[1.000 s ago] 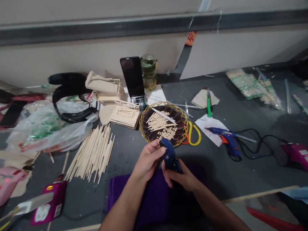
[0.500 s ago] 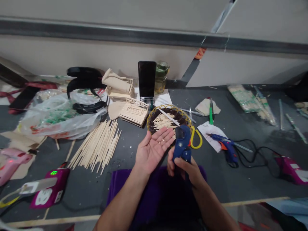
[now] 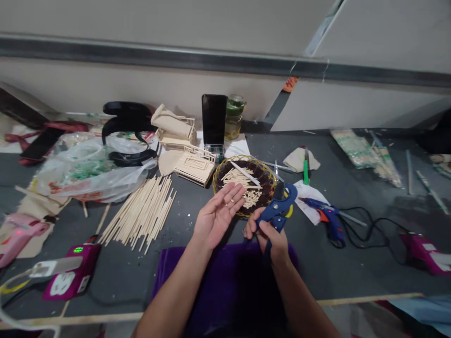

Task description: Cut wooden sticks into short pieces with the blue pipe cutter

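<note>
My left hand (image 3: 219, 217) is turned palm up with its fingers stretched out, a tiny wooden piece (image 3: 231, 201) lying on them. Blue pruning shears (image 3: 276, 206) are gripped in my right hand (image 3: 269, 232), their dark blade pointing up and away. Just beyond both hands sits a round brown basket with a yellow rim (image 3: 220, 164). Inside it are cut wooden sticks (image 3: 236, 177), a white pen-like stick (image 3: 245, 172) and a heap of short wooden bits (image 3: 252, 199).
Long wooden sticks (image 3: 143, 213) lie spread at the left. Behind stand small stick-built models (image 3: 195, 166), a phone (image 3: 214, 119) and a green-lidded jar (image 3: 234, 117). A blue glue gun (image 3: 331, 218) with its cable lies right; a pink glue gun (image 3: 21, 234) lies far left.
My right hand has moved slightly right and tilted the shears rightward, uncovering the short bits in the basket. My left hand has shifted a little left, still palm up.
</note>
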Available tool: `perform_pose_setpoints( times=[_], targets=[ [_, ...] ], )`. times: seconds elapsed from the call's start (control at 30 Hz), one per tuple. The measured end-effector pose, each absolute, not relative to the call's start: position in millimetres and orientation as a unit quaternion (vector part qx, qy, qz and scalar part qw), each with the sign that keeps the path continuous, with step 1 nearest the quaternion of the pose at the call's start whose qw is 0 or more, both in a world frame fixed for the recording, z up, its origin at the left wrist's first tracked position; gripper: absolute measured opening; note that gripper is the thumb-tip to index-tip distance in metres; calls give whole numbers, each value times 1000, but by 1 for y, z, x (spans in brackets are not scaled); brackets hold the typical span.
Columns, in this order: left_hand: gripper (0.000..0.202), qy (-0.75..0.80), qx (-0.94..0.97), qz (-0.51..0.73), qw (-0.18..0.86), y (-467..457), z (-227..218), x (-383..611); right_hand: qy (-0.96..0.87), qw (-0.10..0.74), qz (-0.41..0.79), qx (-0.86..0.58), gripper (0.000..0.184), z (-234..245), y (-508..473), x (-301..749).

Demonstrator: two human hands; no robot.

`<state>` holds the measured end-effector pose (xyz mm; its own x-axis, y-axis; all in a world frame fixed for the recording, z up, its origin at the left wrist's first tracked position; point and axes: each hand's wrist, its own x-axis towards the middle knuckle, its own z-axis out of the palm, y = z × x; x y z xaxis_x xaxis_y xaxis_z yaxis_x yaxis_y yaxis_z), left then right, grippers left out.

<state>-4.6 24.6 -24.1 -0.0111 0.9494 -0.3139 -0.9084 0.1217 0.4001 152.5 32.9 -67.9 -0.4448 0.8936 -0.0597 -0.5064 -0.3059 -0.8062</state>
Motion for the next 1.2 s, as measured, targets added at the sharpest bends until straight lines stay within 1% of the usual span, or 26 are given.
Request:
perform_pose_setpoints(
  times=[0.17,0.33,0.4,0.47,0.53,0.67,0.7,0.83,0.97,1.07,1.2],
  targets=[
    [51,365,137,659,643,27,-40,5,-363,470,765,-250,15,-64,32,153],
    [49,435,349,643,525,29,-62,12,-362,472,766,-242,17,-62,31,153],
    [45,433,382,641,506,30,-63,14,-365,471,764,-247,19,-61,30,153],
    [42,421,352,657,517,30,-57,15,-363,470,762,-257,21,-59,30,154],
    [41,407,283,680,540,31,-48,12,-356,475,760,-264,22,-59,30,154],
    [42,331,165,698,613,30,-31,-1,-344,485,758,-269,23,-60,30,154],
    [43,305,146,700,629,29,-28,-4,-344,484,758,-269,23,-60,30,154],
    [66,242,107,704,659,28,-26,-11,-354,477,761,-260,21,-62,31,154],
    [73,240,96,706,659,28,-27,-11,-367,466,761,-264,21,-63,31,153],
    [70,245,97,707,656,27,-27,-11,-380,456,760,-264,22,-65,30,154],
    [53,251,100,707,654,27,-27,-12,-395,445,755,-275,22,-68,29,154]
  ],
)
